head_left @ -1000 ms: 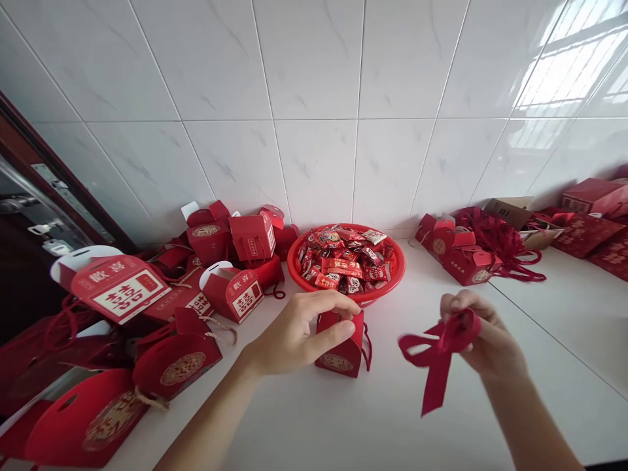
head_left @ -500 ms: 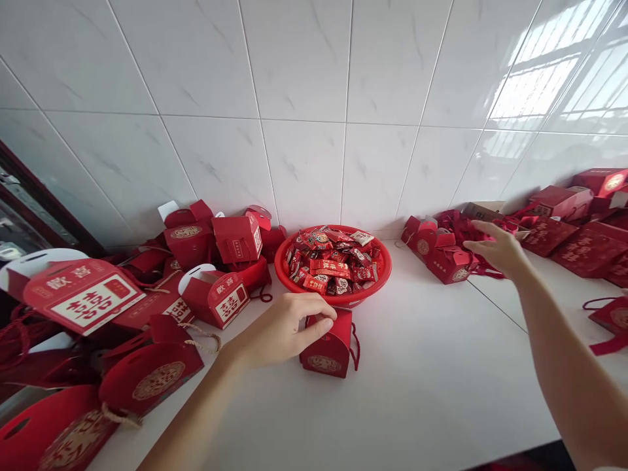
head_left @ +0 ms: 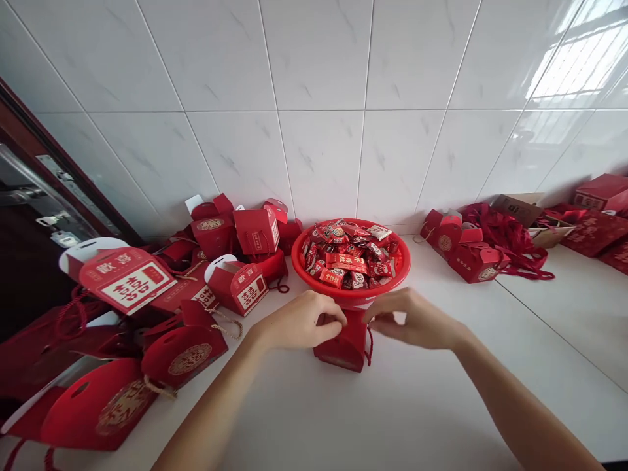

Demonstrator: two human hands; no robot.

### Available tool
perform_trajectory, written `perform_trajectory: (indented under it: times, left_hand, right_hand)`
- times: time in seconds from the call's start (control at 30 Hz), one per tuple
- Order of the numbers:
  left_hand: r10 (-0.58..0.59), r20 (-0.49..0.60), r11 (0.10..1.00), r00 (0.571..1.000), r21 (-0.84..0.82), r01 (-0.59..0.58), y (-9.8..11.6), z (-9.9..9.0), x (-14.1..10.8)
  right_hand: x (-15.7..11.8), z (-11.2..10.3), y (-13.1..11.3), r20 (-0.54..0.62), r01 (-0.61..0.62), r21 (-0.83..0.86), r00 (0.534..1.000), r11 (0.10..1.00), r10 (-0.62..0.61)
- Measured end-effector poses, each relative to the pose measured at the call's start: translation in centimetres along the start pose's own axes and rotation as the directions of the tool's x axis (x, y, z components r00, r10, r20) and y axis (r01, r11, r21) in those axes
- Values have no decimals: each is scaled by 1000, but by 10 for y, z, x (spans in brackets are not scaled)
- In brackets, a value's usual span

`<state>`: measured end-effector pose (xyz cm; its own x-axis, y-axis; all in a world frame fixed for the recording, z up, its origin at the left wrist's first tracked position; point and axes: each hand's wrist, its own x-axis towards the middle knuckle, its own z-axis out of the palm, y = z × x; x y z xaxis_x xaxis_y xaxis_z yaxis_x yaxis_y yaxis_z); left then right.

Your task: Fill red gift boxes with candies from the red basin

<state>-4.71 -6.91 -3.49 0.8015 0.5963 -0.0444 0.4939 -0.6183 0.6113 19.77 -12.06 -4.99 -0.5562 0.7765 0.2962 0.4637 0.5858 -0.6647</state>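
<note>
A small red gift box (head_left: 343, 353) with a dark red cord handle stands on the white table, just in front of the candy basket. My left hand (head_left: 307, 320) is closed at the box's upper left, its thumb and fingers pinching the top edge. At the upper right of the box, my right hand (head_left: 409, 317) has its thumb and fingertips brought together near the rim; the fingers hide what, if anything, lies between them. Directly behind, a red plastic basket (head_left: 350, 299) is heaped with red-wrapped candies (head_left: 346, 261).
Several red gift boxes (head_left: 130, 284) are piled at the left. To the right sit more red boxes (head_left: 471, 261), dark red ribbons (head_left: 490, 226) and an open cardboard box (head_left: 549, 230). A tiled wall (head_left: 324, 157) closes off the back.
My right hand has come from the ribbons at the right to the gift box. My left hand stays at the box. The view has turned a little to the left.
</note>
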Motion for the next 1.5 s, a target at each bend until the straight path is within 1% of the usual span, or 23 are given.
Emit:
perform_trajectory:
  times: [0.03, 0.1, 0.2, 0.3, 0.47, 0.53, 0.67, 0.77, 0.87, 0.93, 1.0, 1.13, 1.17, 1.23, 1.3, 1.37, 1.43, 1.5]
  left_hand:
    - [-11, 43, 1000, 999, -9, 11, 0, 0, -1]
    - [-24, 106, 1000, 994, -7, 25, 2, -1, -3]
    - [-35, 125, 998, 992, 46, 29, 7, -1, -6]
    - [-69, 130, 992, 989, 117, 53, 13, 0, -7]
    - [-96, 98, 970, 991, 233, 70, 17, 0, -6]
    - [-122, 82, 957, 989, 272, 96, 15, -2, -7]
    - [-179, 42, 925, 983, 347, 153, 10, -2, -9]
    - [-206, 24, 909, 978, 374, 182, 7, -1, -10]
    - [-227, -15, 892, 974, 398, 214, 7, -4, -14]
    - [-239, -40, 883, 970, 406, 234, 8, -8, -19]
    - [-263, -52, 881, 964, 395, 261, 10, -14, -24]
    - [-352, -51, 874, 935, 338, 348, 11, -22, -32]
    - [-374, -40, 869, 926, 333, 366, 11, -23, -32]
    - [-418, -9, 851, 908, 347, 395, 11, -23, -31]
    - [-462, 14, 827, 887, 369, 424, 10, -23, -29]
    - [-496, 19, 807, 868, 380, 452, 9, -22, -27]
    - [-518, 29, 799, 855, 374, 471, 7, -22, -26]
    - [-534, 49, 798, 844, 359, 484, 4, -21, -25]
  right_hand:
    - [4, 9, -2, 65, 26, -19, 998, 999, -25]
    - [11, 24, -4, 149, 72, -40, 987, 997, -65]
    - [18, 37, -5, 217, 117, -83, 971, 990, -97]
    - [22, 41, -11, 256, 118, -194, 965, 974, -65]
    - [24, 49, -19, 316, 93, -407, 948, 909, 44]
    - [25, 51, -20, 314, 98, -446, 948, 889, 53]
    - [29, 53, -23, 311, 120, -468, 950, 875, 36]
    - [34, 55, -25, 311, 105, -510, 948, 854, 69]
    - [40, 58, -25, 283, 91, -539, 956, 838, 78]
    - [41, 60, -23, 258, 81, -530, 964, 844, 70]
    - [39, 59, -21, 207, 40, -510, 975, 859, 77]
    - [28, 54, -15, 18, -62, -398, 997, 915, 75]
    - [24, 52, -14, -20, -93, -360, 996, 928, 92]
    - [16, 49, -12, -60, -165, -285, 986, 944, 154]
    - [8, 47, -12, -56, -238, -215, 971, 947, 231]
    - [0, 44, -10, -17, -300, -176, 953, 937, 302]
    - [-5, 43, -8, 32, -344, -187, 934, 920, 356]
    - [-9, 43, -5, 48, -358, -242, 924, 902, 380]
